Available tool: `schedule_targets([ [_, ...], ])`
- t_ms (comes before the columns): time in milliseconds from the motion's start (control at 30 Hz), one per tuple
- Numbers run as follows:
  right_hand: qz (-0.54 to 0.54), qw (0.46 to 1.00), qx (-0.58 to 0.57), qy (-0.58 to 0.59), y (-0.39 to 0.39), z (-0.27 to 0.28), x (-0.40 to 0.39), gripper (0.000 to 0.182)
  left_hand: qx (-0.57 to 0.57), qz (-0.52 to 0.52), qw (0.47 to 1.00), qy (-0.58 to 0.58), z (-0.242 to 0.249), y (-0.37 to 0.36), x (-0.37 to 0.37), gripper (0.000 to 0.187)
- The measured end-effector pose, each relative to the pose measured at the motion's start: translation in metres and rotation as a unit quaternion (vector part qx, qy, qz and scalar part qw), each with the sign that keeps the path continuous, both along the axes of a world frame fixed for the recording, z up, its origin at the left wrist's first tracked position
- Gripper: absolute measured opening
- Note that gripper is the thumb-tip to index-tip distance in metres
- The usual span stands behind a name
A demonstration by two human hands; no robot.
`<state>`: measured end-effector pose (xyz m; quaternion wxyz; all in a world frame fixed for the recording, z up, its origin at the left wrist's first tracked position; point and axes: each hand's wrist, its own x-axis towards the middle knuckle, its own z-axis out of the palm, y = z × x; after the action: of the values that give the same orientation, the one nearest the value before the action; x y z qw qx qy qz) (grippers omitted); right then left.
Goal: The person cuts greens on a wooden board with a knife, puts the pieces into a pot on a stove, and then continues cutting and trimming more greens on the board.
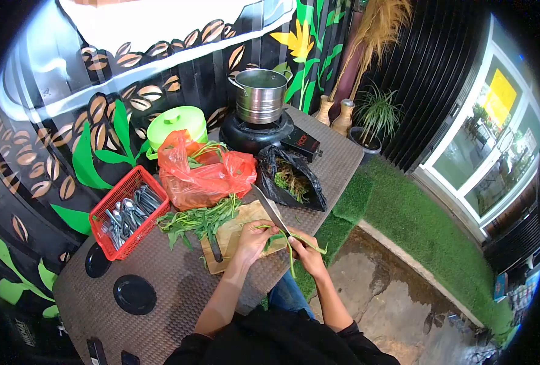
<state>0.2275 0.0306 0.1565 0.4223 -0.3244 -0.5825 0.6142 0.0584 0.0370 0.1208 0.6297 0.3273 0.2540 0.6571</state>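
My left hand (pixel 255 238) is closed at the front of a wooden cutting board (pixel 227 234), its fingers pinching green stems. To its right, my right hand (pixel 307 251) is wrapped round a knife (pixel 270 208) whose blade points up and to the left, over the board. Several green stems (pixel 292 261) hang and stick out by the right hand. A pile of leafy greens (pixel 203 220) lies at the board's left, beside a dark handle (pixel 216 249) resting on the board. Behind the board is an orange-red plastic bag (pixel 203 172) with greens in it.
Cutlery fills a red basket (pixel 103 238) at the left. A steel pot (pixel 261 97) stands on a stove (pixel 245 135), with a green lidded container (pixel 177 125) beside it. A black bag (pixel 312 189) holds plant scraps. Black round dishes (pixel 134 294) lie at the front left.
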Motion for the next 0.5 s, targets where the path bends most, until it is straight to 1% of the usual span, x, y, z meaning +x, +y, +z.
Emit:
schedule_targets([
  [33,-0.002,1.000,0.020,-0.004,0.000,-0.001,0.001,0.032,0.000,0.000,1.000,0.000,0.001,0.000,0.000,0.014],
  [167,-0.010,1.000,0.004,-0.011,0.001,-0.003,0.001,0.031,0.001,0.007,0.999,0.046,0.006,0.001,0.000,0.014],
  [233,-0.032,0.995,-0.085,0.030,0.004,-0.006,0.001,0.029,-0.002,0.013,0.998,0.061,0.004,0.003,0.000,0.014],
  [300,-0.036,0.994,-0.094,0.048,0.004,-0.011,0.000,0.025,-0.027,0.017,0.997,-0.077,-0.001,0.005,0.000,0.016],
  [367,-0.046,0.991,-0.108,0.067,0.005,-0.017,0.001,0.026,-0.038,0.017,0.994,-0.096,-0.007,0.005,0.001,0.015],
  [433,-0.042,0.993,-0.098,0.055,0.008,-0.028,0.002,0.026,-0.049,0.017,0.992,-0.114,-0.009,0.005,0.003,0.015],
  [500,-0.039,0.995,-0.086,0.043,0.009,-0.027,0.000,0.026,-0.027,0.011,0.990,-0.137,-0.009,0.005,0.005,0.016],
])
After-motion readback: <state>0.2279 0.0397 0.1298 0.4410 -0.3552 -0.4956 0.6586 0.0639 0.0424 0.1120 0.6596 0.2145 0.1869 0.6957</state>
